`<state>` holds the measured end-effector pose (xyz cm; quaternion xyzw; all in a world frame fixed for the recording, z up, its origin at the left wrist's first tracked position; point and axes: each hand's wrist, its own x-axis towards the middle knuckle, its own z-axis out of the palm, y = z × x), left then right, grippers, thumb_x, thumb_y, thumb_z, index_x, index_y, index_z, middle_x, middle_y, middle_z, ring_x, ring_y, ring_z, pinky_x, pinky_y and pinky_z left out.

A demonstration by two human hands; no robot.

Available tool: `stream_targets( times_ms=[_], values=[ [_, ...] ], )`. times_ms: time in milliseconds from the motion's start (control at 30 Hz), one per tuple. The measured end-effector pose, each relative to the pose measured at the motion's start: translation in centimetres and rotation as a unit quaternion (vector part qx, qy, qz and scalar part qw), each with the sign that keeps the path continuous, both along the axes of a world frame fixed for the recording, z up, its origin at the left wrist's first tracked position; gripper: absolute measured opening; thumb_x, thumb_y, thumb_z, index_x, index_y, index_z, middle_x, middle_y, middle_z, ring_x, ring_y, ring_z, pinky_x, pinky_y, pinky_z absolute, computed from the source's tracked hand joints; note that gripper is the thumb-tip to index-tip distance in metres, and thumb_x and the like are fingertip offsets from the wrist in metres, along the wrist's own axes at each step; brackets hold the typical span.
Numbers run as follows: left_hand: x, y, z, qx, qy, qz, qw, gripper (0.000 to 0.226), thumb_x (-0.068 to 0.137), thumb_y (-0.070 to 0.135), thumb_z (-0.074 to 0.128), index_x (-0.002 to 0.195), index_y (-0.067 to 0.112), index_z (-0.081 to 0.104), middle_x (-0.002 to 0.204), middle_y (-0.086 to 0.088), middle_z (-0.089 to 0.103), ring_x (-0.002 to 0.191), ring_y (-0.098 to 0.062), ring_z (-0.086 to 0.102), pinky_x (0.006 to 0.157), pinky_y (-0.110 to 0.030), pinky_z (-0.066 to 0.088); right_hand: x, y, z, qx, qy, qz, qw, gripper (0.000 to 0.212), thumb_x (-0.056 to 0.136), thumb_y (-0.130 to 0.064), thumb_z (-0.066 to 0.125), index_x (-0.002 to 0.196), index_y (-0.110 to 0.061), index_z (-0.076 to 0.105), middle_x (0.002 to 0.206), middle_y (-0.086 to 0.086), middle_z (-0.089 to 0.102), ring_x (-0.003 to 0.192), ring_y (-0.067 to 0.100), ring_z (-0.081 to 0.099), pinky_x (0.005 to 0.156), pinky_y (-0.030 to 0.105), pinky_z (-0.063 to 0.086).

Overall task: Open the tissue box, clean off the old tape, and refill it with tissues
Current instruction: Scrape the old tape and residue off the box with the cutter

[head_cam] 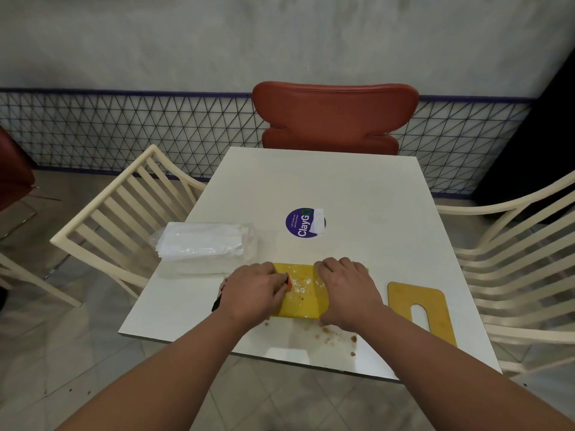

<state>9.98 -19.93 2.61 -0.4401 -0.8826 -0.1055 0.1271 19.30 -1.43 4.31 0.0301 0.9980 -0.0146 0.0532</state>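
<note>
Head view, near edge of white counter (357, 188): brown crumbs (337, 332) scattered just before the box. Yellow tissue box (303, 293), lying flat, speckled with white residue. Left hand (253, 290) curled round a small tool (287, 281), apparently a scraper, tip on the box. Right hand (347, 287) clasps the box's right end, fingers bent over it. Yellow slotted lid (420, 309) just right. Pack of tissues (202, 247) left. Purple sticker (303, 223) farther. Red chair (334, 116) beyond.
</note>
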Motion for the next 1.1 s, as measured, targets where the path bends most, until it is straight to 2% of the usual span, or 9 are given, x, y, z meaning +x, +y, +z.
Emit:
stream_targets(
  times_ms=[100,233,367,433,567,667,900,1100],
  values=[
    [1.0,-0.2,-0.3,-0.020,-0.008,-0.057,0.998,0.032,0.087,0.044,0.045,0.082,0.030,0.072,0.067,0.007,0.057,0.055,-0.019,0.056,0.049,-0.026,0.039,0.1,0.0,0.1,0.000,0.000,0.000,1.000,0.102,0.065,-0.055,0.078,0.147,-0.022,0.027,0.141,-0.003,0.039,0.123,0.021,0.039,0.105,0.037,0.031],
    [-0.1,-0.2,0.1,0.005,-0.007,0.003,1.000,0.033,0.086,0.044,0.045,0.079,0.031,0.074,0.068,0.007,0.059,0.055,-0.018,0.057,0.047,-0.028,0.041,0.0,0.0,0.1,-0.002,0.000,-0.002,1.000,0.103,0.065,-0.056,0.079,0.148,-0.021,0.026,0.142,-0.004,0.039,0.124,0.021,0.039,0.106,0.037,0.031],
    [0.4,-0.7,-0.4,-0.020,-0.026,-0.062,0.998,0.034,0.087,0.046,0.044,0.085,0.031,0.074,0.069,0.008,0.058,0.056,-0.019,0.057,0.047,-0.027,0.042,0.1,0.0,0.1,0.000,0.002,0.000,1.000,0.103,0.065,-0.055,0.078,0.148,-0.022,0.026,0.142,-0.004,0.039,0.124,0.021,0.039,0.106,0.037,0.031],
    [-0.3,-1.3,0.1,-0.020,-0.028,-0.059,0.998,0.034,0.086,0.049,0.044,0.089,0.033,0.074,0.071,0.009,0.059,0.059,-0.018,0.059,0.048,-0.026,0.044,0.1,0.0,0.1,0.000,0.002,0.001,1.000,0.103,0.066,-0.056,0.078,0.148,-0.021,0.026,0.142,-0.004,0.038,0.123,0.021,0.039,0.105,0.037,0.031],
    [-2.5,-1.6,1.5,0.023,-0.051,0.035,0.998,0.034,0.086,0.049,0.050,0.101,0.030,0.072,0.086,0.009,0.067,0.075,-0.018,0.064,0.059,-0.028,0.048,0.2,-0.1,0.0,-0.001,0.003,0.001,1.000,0.105,0.065,-0.056,0.079,0.148,-0.021,0.026,0.142,-0.004,0.039,0.123,0.021,0.039,0.105,0.037,0.032],
    [-3.2,-1.3,1.7,-0.003,-0.084,0.038,0.996,0.034,0.089,0.047,0.055,0.111,0.026,0.069,0.098,0.006,0.066,0.089,-0.020,0.062,0.071,-0.029,0.047,0.2,-0.1,-0.1,-0.001,0.005,0.001,1.000,0.104,0.065,-0.056,0.079,0.148,-0.022,0.027,0.142,-0.004,0.039,0.122,0.021,0.040,0.104,0.037,0.032],
    [-1.9,3.1,2.1,-0.056,-0.060,-0.024,0.996,0.033,0.092,0.048,0.047,0.112,0.031,0.068,0.100,0.007,0.062,0.091,-0.017,0.058,0.071,-0.029,0.042,0.3,-0.1,0.0,-0.003,0.011,0.001,1.000,0.101,0.064,-0.056,0.079,0.146,-0.023,0.029,0.140,-0.005,0.040,0.121,0.020,0.040,0.103,0.036,0.031],
    [-3.6,0.0,2.2,-0.039,-0.074,-0.009,0.996,0.036,0.086,0.048,0.047,0.101,0.028,0.074,0.088,0.005,0.063,0.081,-0.019,0.060,0.062,-0.029,0.042,0.3,0.0,-0.1,-0.010,0.009,-0.003,1.000,0.103,0.063,-0.056,0.080,0.147,-0.022,0.029,0.140,-0.005,0.040,0.121,0.021,0.040,0.103,0.036,0.031]
  ],
)
